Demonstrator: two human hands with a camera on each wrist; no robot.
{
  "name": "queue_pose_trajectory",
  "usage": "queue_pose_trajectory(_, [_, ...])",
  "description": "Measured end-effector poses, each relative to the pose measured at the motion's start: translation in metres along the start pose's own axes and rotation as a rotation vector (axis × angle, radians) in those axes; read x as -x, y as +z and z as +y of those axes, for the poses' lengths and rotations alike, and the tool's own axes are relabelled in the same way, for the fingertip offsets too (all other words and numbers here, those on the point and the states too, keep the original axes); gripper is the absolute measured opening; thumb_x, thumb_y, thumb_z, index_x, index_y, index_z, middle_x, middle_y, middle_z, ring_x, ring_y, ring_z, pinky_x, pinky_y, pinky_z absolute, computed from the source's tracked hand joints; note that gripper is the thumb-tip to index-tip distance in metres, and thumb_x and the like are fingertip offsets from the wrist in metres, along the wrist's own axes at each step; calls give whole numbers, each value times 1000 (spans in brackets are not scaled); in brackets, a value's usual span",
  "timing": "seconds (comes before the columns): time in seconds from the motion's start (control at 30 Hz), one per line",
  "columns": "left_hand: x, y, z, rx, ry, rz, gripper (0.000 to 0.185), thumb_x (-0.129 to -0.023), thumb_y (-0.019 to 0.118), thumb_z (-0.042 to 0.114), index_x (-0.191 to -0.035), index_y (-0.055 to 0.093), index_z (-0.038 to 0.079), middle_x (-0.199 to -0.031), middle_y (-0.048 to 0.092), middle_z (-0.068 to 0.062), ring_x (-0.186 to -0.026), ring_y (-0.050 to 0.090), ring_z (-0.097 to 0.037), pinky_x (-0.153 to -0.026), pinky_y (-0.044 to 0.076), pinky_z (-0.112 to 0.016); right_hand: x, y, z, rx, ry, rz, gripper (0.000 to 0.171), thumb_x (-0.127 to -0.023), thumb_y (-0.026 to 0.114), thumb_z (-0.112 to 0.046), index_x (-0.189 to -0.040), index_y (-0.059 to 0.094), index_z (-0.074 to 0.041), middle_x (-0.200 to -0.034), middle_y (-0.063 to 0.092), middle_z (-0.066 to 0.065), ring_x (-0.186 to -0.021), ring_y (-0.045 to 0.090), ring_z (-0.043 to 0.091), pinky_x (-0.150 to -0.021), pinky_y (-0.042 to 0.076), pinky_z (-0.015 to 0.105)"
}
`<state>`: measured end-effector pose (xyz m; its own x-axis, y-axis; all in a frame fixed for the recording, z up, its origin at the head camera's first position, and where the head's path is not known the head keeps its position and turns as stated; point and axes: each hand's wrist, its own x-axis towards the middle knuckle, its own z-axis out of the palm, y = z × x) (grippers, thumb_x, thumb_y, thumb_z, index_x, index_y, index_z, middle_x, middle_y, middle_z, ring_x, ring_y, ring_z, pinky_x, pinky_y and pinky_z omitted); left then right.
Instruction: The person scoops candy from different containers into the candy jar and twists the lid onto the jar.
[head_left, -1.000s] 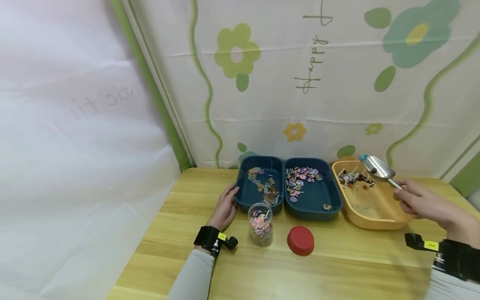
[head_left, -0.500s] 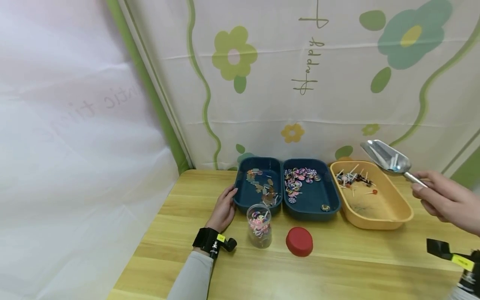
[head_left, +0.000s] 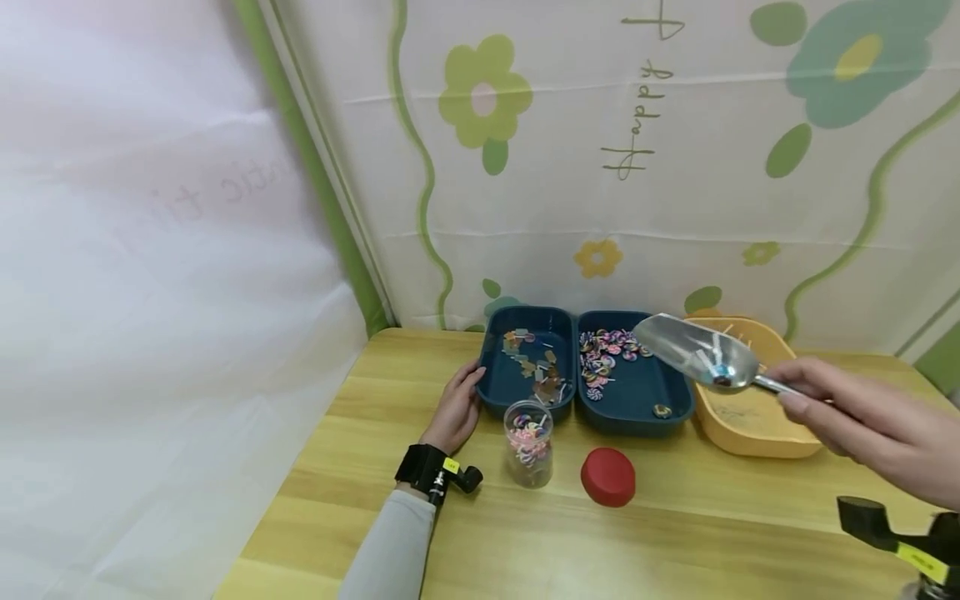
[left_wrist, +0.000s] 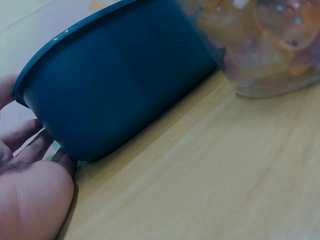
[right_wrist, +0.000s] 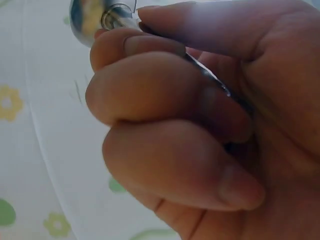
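Note:
My right hand (head_left: pixel 862 417) grips the thin handle of a metal scoop (head_left: pixel 678 346); in the right wrist view its fingers (right_wrist: pixel 150 160) curl round the handle. White sticks and a small blue and dark piece lie in the scoop, which hangs over the right blue bin (head_left: pixel 637 425) and the near side of the yellow bin (head_left: pixel 757 442). My left hand (head_left: pixel 453 408) touches the outer corner of the left blue bin (head_left: pixel 487 396), its fingers lying along the wall in the left wrist view. A clear jar (head_left: pixel 530 471), partly filled with small candies, stands in front of that bin.
A red lid (head_left: pixel 608 477) lies on the wooden table (head_left: pixel 585 558) to the right of the jar. Bear-like pieces sit in the left bin, and swirl lollipops (head_left: pixel 600 358) in the middle one. A flowered curtain (head_left: pixel 555 183) hangs behind the bins.
The right hand lifts the scoop from the yellow bin, first right and up, then left towards the right blue bin. White-stick pieces now show in its bowl. The left hand stays at its bin.

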<state>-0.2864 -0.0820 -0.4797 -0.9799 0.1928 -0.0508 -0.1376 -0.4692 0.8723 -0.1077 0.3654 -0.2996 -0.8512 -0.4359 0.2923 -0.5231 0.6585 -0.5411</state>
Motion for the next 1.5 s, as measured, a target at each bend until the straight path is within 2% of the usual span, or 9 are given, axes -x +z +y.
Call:
queue_pose_trajectory(0.1, [-2, 4, -2, -2, -2, -2, 48, -110, 48, 17, -155, 37, 5, -162, 31, -13, -150, 30, -25, -123, 25, -39, -9, 8, -11, 44, -6, -65, 31, -108, 48, -5, -127, 56, -29, -85, 52, -13, -66, 49, 5, -53, 38, 22])
queue_pose_trajectory(0.27, [-6, 10, -5, -9, -12, -24, 51, -110, 50, 18, -156, 34, 4, -165, 25, -13, -153, 24, -25, -124, 22, -39, -27, 27, -24, 80, -111, -143, 33, -106, 54, -7, -130, 58, -31, -107, 60, -20, -90, 55, 1, -66, 45, 22])
queue_pose_trajectory(0.53, [-11, 14, -8, -8, -12, -34, 52, -110, 50, 17, -157, 34, 4, -164, 28, -14, -151, 29, -26, -123, 24, -40, -48, 48, -39, -4, -129, -270, 22, -108, 53, -19, -119, 67, -31, -77, 51, -22, -66, 47, -2, -58, 40, 23])
queue_pose_trajectory(0.87, [-13, 16, -6, 10, -9, -26, 50, -109, 51, 17, -156, 36, 5, -163, 28, -12, -151, 27, -24, -123, 24, -38, -48, 46, -38, 83, -118, -233, 23, -108, 55, -20, -125, 70, -21, -77, 53, -24, -71, 49, -3, -65, 42, 21])
queue_pose_trajectory(1.03, [-13, 16, -5, 0, -9, -22, 50, -109, 51, 17, -156, 36, 3, -164, 27, -13, -151, 27, -24, -124, 23, -38, -44, 42, -36, 119, -109, -204, 24, -107, 57, -19, -126, 71, -21, -99, 66, -24, -83, 56, -4, -70, 50, 23])
queue_pose_trajectory(1.13, [-13, 16, -3, -1, -6, -13, 50, -109, 51, 17, -155, 37, 4, -163, 28, -12, -151, 28, -24, -123, 24, -38, -40, 39, -33, 159, -135, -137, 25, -103, 62, -14, -124, 72, -23, -111, 68, -22, -91, 60, -4, -74, 54, 24])
queue_pose_trajectory(1.27, [-13, 16, -2, 1, -7, 1, 50, -109, 51, 16, -155, 37, 5, -164, 27, -11, -151, 27, -23, -123, 24, -37, -31, 32, -26, 215, -158, -50, 30, -97, 69, -8, -122, 73, -26, -113, 69, -21, -97, 63, -3, -75, 52, 18])
queue_pose_trajectory(1.37, [-13, 15, -1, 1, -8, 6, 50, -109, 50, 16, -156, 37, 4, -164, 27, -12, -152, 26, -24, -123, 24, -38, -19, 21, -17, 261, -103, 15, 28, -95, 72, -8, -119, 75, -23, -111, 72, -15, -97, 63, -5, -74, 48, 11])
queue_pose_trajectory(1.5, [-12, 14, 0, 2, 3, 4, 50, -110, 50, 16, -156, 37, 2, -163, 28, -14, -152, 26, -26, -123, 24, -39, 1, 6, 0, 329, 46, 141, 16, -95, 72, -5, -109, 78, -7, -90, 75, -4, -74, 55, -8, -58, 40, 13])
